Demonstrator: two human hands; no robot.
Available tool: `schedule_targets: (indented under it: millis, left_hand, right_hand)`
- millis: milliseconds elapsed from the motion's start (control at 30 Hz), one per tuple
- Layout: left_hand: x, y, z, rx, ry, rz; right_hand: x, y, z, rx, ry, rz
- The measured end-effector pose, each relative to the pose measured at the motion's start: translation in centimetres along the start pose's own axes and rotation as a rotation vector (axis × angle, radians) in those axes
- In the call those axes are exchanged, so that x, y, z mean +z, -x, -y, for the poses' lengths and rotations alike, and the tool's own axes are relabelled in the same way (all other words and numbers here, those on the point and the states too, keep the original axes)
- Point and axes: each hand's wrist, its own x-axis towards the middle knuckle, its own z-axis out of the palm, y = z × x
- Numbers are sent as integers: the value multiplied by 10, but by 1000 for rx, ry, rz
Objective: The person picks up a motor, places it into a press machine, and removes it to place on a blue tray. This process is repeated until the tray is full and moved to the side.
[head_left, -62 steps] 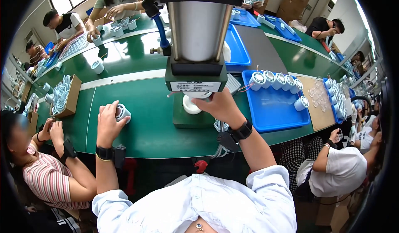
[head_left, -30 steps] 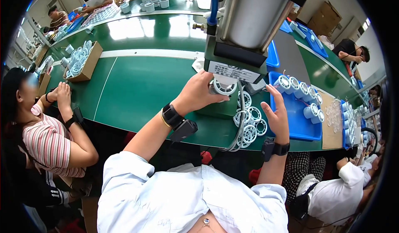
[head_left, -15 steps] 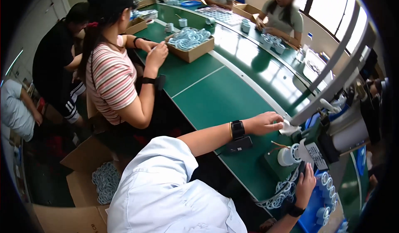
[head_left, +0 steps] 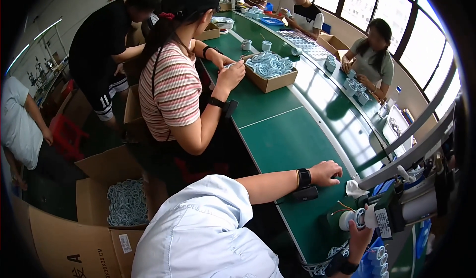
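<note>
My left hand point(head_left: 326, 173) rests on the green tabletop point(head_left: 277, 144), its fingers loosely bent and apart, holding nothing. Next to it lies a crumpled white tissue point(head_left: 354, 189). At the bench machine point(head_left: 396, 211), my right hand point(head_left: 361, 233) grips the rim of a white cylindrical part point(head_left: 347, 220) with a ring-shaped face. Thin orange and dark wires point(head_left: 342, 206) stick out of that part. Some right-hand fingers are partly hidden behind the ring. Below my right wrist, several pale blue rings point(head_left: 322, 265) hang at the table edge.
A blue tray point(head_left: 364, 268) with white cylindrical parts stands at lower right. A carton of pale blue rings point(head_left: 270, 82) sits further along the table, beside a co-worker in a striped shirt point(head_left: 173, 89). An open floor carton point(head_left: 111, 228) holds more rings. Other people sit across.
My right hand has moved from beside the machine up onto the white part. My left hand has drawn back slightly from the tissue, fingers more bent. The view has shifted left.
</note>
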Motion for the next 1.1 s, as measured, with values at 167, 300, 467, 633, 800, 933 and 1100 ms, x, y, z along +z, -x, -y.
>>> schedule_targets:
  millis: [167, 300, 467, 633, 800, 933, 1100]
  left_hand:
    - [-4, -1, -4, 15, 12, 9]
    - [-11, 0, -1, -32, 27, 102]
    - [-11, -1, -3, -3, -6, 111]
    - [-8, -3, -5, 11, -54, 119]
    - [-10, 0, 0, 22, -53, 113]
    - [-17, 7, 2, 6, -51, 94]
    - [-5, -8, -15, 160, -8, 103]
  right_hand:
    - [-7, -8, -54, 91, -172, -226]
    - [-61, 30, -67, 127, -85, -270]
    - [-133, 134, -63, 292, 863, -342]
    - [-187, 203, -184, 253, 1251, -396]
    - [-197, 200, -209, 296, 1176, -410]
    - [-193, 185, -215, 406, 1394, -309]
    - [-140, 101, -201, -84, 1391, -421]
